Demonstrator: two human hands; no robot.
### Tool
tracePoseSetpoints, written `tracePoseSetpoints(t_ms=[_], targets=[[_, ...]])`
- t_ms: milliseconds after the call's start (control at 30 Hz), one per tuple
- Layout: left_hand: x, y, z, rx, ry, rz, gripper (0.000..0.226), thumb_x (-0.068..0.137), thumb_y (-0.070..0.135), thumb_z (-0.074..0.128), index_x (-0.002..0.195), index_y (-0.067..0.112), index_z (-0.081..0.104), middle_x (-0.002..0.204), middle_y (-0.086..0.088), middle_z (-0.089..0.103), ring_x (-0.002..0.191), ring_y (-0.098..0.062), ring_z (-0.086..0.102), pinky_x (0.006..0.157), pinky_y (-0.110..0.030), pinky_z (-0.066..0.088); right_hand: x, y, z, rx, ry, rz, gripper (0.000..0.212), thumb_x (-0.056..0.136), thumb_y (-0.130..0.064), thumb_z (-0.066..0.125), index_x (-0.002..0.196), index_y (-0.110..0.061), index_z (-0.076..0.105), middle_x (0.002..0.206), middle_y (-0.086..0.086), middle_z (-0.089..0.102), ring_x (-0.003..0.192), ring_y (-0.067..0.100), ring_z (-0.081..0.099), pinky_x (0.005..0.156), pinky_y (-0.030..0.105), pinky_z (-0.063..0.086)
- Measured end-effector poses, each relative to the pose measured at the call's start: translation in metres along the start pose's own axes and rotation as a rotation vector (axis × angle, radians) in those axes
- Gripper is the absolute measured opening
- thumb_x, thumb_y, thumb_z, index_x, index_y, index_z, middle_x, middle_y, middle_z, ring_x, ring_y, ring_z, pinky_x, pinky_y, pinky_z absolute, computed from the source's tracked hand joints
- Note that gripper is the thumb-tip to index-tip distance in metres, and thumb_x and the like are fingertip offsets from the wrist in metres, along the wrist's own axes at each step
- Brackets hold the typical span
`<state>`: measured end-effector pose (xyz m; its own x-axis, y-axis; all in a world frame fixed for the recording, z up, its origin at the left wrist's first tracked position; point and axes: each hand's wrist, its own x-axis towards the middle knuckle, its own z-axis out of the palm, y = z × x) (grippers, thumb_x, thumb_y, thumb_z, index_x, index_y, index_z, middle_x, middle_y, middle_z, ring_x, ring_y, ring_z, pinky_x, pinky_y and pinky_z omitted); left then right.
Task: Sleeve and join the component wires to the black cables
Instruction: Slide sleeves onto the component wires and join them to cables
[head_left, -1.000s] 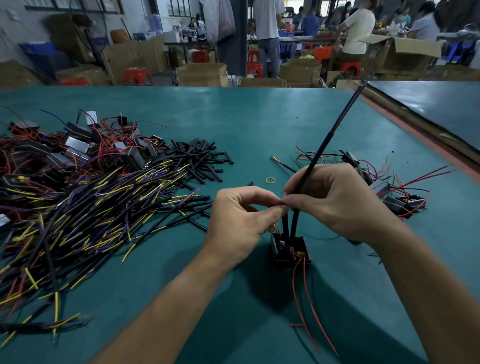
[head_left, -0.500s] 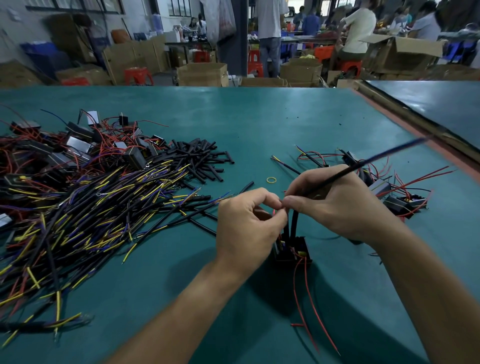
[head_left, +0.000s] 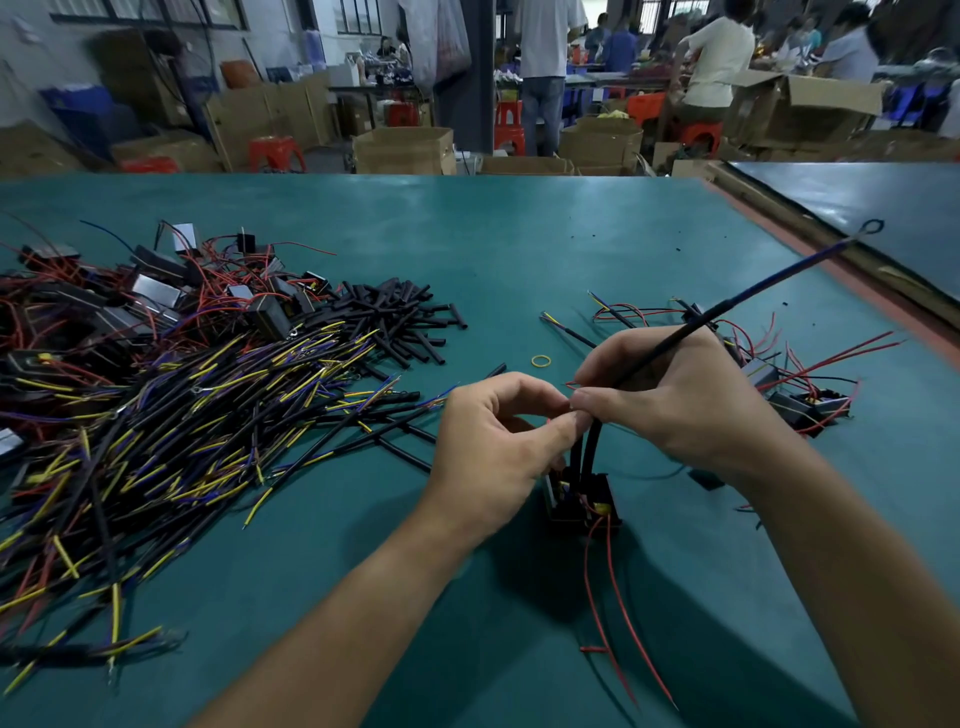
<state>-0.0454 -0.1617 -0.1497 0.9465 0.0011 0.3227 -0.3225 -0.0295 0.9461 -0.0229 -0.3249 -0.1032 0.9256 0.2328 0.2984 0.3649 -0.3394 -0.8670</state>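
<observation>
Your left hand (head_left: 493, 452) curls, thumb and forefinger pinching a red wire (head_left: 571, 385) end against the fingertips of your right hand (head_left: 675, 410). That hand grips the cable (head_left: 753, 296), which slants up and away over its knuckles. The component (head_left: 597, 501) stands on the table (head_left: 519, 234) just beneath both hands.
</observation>
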Motion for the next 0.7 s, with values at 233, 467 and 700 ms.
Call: tracePoseSetpoints(t_ms=[233,467,700], targets=[[-0.0005,0.0003,0.0030,0.099,0.053,0.026,0.008,0.074,0.023,0.079,0.073,0.022,0.071,0.053,0.008,0.061,0.045,-0.014,0.045,0.044,-0.025,0.036,-0.0002,0.0006,0.0000,-0.078,-0.027,-0.040,0.010,0.078,-0.009,0.079,0.078,-0.015,0.072,0.070,0.001,0.074,0.070,0.019,0.072,0.071,0.039,0.060],[-0.0002,-0.0012,0.0035,0.144,0.056,0.039,0.006,0.074,0.027,0.075,0.074,0.023,0.072,0.053,0.007,0.062,0.046,-0.009,0.044,0.044,-0.021,0.034,-0.0020,-0.0030,-0.0001,-0.134,0.002,-0.062,0.015,0.075,-0.013,0.083,0.078,-0.019,0.069,0.070,-0.003,0.073,0.065,0.017,0.070,0.068,0.038,0.059],[-0.0034,-0.0003,0.0034,0.190,0.072,0.080,0.012,0.075,0.035,0.075,0.076,0.023,0.076,0.060,0.005,0.069,0.048,-0.007,0.052,0.043,-0.029,0.045,-0.0026,-0.0064,0.0046,-0.075,0.046,-0.060,0.014,0.075,-0.009,0.083,0.072,-0.008,0.069,0.064,0.009,0.071,0.065,0.035,0.069,0.062,0.053,0.056]])
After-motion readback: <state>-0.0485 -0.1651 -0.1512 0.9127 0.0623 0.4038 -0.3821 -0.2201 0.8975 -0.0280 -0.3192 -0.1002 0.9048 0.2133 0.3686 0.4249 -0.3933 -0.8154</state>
